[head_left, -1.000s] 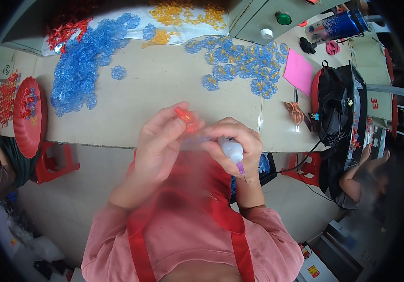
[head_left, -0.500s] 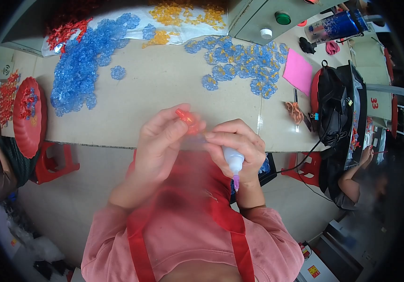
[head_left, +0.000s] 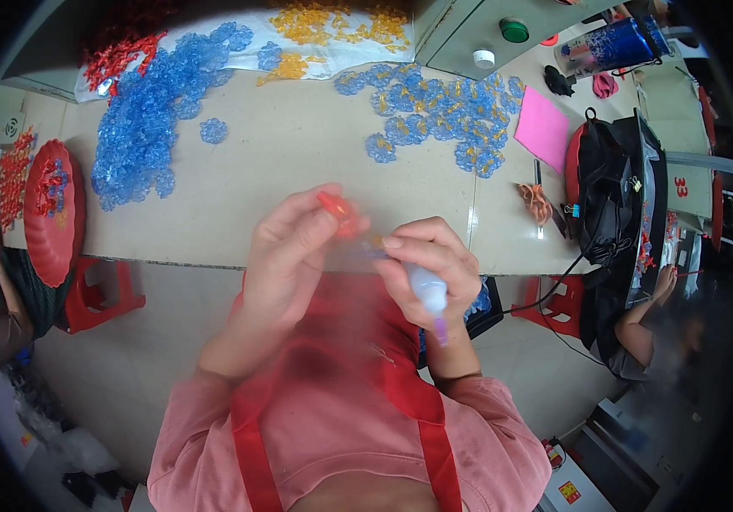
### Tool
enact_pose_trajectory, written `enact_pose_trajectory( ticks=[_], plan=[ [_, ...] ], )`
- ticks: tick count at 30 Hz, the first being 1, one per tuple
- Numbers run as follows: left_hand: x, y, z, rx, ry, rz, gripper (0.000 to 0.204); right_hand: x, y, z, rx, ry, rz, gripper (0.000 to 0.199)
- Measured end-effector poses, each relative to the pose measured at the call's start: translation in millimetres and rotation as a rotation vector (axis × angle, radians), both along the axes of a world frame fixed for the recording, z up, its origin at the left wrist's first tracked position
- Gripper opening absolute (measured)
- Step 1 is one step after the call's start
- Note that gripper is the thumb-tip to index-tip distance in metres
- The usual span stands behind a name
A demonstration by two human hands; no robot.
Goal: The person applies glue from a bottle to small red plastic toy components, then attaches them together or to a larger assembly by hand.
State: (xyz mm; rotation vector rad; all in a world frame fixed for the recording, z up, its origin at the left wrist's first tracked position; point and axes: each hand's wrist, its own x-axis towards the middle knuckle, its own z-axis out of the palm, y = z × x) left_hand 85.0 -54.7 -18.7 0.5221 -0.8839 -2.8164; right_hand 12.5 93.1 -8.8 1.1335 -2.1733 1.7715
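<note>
Red in colour, a small moulded piece (head_left: 347,219) is pinched between the thumb and fingers of your left hand (head_left: 285,247); your right hand (head_left: 447,256) closes around a pale squeeze bottle (head_left: 428,288), whose purple nozzle (head_left: 441,331) points down toward your body; a small amber-tinted bit (head_left: 375,246) shows at the right thumb and forefinger, too blurred to outline; it lies near the moulded piece, and whether the two touch cannot be told. Both hands are near the front edge of the table (head_left: 281,154); in this view the moulded piece lies on the tabletop side of that edge, while the bottle crosses its line; height above the surface cannot be judged. Beyond your hands, a broad pale stretch of tabletop forms the open room; it is bounded at left by a heap of clear blue pieces (head_left: 136,128), with a single blue disc (head_left: 214,130) just to the right of the heap; at right by a spread of amber-centred blue pieces (head_left: 439,111); at the back by a white cloth (head_left: 247,61) bearing amber pieces (head_left: 302,27). Farther right, a pink sheet (head_left: 542,128) and a black bag (head_left: 609,171) take up the margin; at far left, a scalloped red tray (head_left: 49,230) reaches past the line of the front edge, above a red stool (head_left: 98,299).
</note>
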Motion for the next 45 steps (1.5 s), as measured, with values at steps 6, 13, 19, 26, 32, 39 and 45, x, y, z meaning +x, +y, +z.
enact_pose_trajectory(
  ticks=[6,13,19,26,32,39,45],
  plan=[
    [-4,-7,-8,0.074,0.005,0.070,0.029,-7,21,-35,-0.572,-1.394,0.225,0.016],
    [-7,0,-9,0.192,-0.032,0.036,0.029,-1,8,-42,-0.880,-1.555,0.446,0.025],
    [-6,-3,-8,0.227,-0.034,-0.027,0.030,-2,6,-49,-0.880,-1.361,0.691,0.025],
    [-5,-5,-10,0.218,0.011,-0.072,0.036,-3,7,-37,-0.696,-1.130,0.617,0.019],
    [-7,-6,-6,0.146,-0.026,-0.125,0.039,-4,11,-38,-0.602,-0.927,0.501,0.015],
    [-7,-6,2,0.116,-0.012,-0.152,0.037,-1,11,-28,-0.424,-0.696,0.419,0.015],
    [1,-1,4,0.054,0.104,-0.126,0.033,-4,8,-26,-0.406,-0.505,0.463,0.011]
  ],
)
